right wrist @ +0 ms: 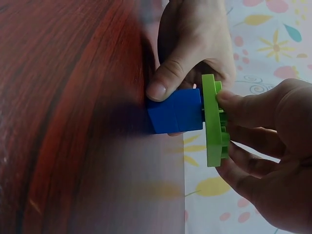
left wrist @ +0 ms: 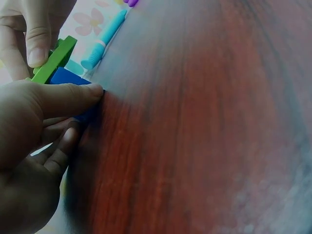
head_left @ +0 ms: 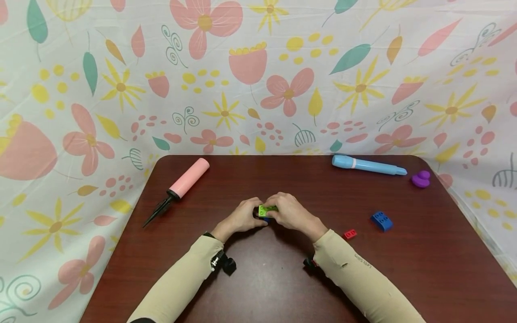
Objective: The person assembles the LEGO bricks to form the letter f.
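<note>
At the middle of the table, my left hand [head_left: 242, 216] grips a blue toy building block [right wrist: 175, 112] low against the tabletop, its thumb along the block's near side. My right hand [head_left: 294, 214] pinches a flat lime-green building block [right wrist: 212, 126] between thumb and fingers. The green block lies across the studded top of the blue one, with a narrow dark gap between them in the right wrist view. It sticks out past the blue block on both sides. In the left wrist view the green block looks tilted, and my fingers hide part of both blocks.
A small red block [head_left: 350, 234] and another blue block [head_left: 381, 221] lie to the right. Further back are a light-blue pen-shaped tube [head_left: 367, 165] and a purple knobbed piece [head_left: 421, 179]. A pink hand pump [head_left: 189, 178] lies back left. Flowered cloth [head_left: 258, 89] hangs behind the table.
</note>
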Demonstrator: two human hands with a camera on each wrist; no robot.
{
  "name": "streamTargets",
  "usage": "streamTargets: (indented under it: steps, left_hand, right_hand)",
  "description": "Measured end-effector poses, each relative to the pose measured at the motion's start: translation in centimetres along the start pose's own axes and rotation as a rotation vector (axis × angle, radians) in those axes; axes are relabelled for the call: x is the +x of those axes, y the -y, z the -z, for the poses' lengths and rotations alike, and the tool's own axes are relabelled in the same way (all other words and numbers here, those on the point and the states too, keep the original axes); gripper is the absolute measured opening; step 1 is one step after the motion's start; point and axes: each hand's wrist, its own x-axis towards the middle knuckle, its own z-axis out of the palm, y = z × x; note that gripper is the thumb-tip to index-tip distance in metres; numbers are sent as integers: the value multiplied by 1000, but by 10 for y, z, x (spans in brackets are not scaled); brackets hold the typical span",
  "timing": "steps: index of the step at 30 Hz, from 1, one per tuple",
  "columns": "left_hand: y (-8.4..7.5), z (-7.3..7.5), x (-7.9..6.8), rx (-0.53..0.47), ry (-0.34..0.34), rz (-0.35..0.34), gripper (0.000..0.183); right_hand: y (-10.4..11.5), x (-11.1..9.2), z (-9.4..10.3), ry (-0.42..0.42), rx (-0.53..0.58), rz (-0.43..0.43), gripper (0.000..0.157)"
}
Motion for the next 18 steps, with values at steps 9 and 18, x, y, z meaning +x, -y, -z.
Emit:
streamTargets:
  steps: [9, 18]
  left_hand:
    - [1, -1, 1, -1, -14, -7, 37]
    - [1, -1, 0, 12, -21, -15, 38]
  right_hand:
    - [0, 0, 0, 6, -3, 0, 24]
    - [0, 1, -1, 19, -6, -15, 24]
